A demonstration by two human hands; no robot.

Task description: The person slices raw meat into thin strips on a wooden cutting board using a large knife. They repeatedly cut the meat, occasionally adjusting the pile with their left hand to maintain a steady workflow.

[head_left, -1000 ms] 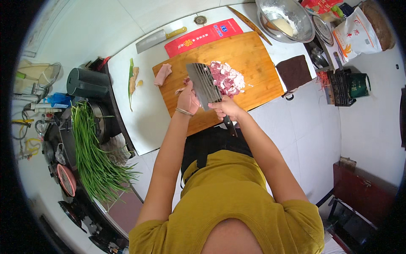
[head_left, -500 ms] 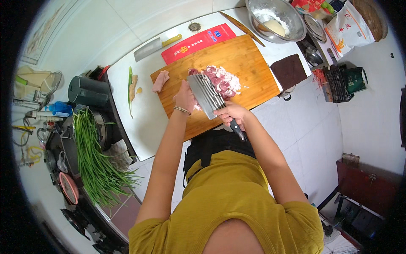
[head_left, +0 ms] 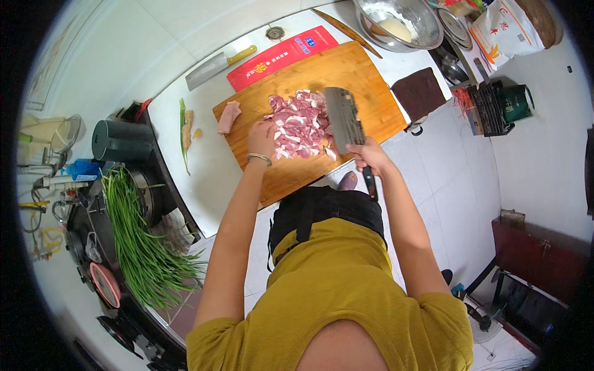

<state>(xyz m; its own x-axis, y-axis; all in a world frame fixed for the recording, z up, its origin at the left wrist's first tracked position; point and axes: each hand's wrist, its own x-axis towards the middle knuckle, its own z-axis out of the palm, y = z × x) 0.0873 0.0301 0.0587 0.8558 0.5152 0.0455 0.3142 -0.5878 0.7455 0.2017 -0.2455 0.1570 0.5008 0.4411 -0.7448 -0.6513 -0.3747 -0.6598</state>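
Chopped raw meat, pink with pale fat, lies spread in the middle of the wooden cutting board. My right hand grips the black handle of a broad cleaver. Its blade stands at the right edge of the meat. My left hand, a bangle on its wrist, lies against the meat's left edge, its fingers out over the pieces and partly hard to make out. A paler strip of meat or skin rests apart on the board's left side.
A second cleaver with a yellow handle lies beyond the board, beside a red flat package. Ginger and scallion are at left. A metal bowl with dough stands far right, a dark cloth nearer. Green chives hang left.
The cleaver has moved right, from across the meat's near left part to its right edge, its blade more upright. The meat pile now lies wider and more exposed, reaching toward my left hand.
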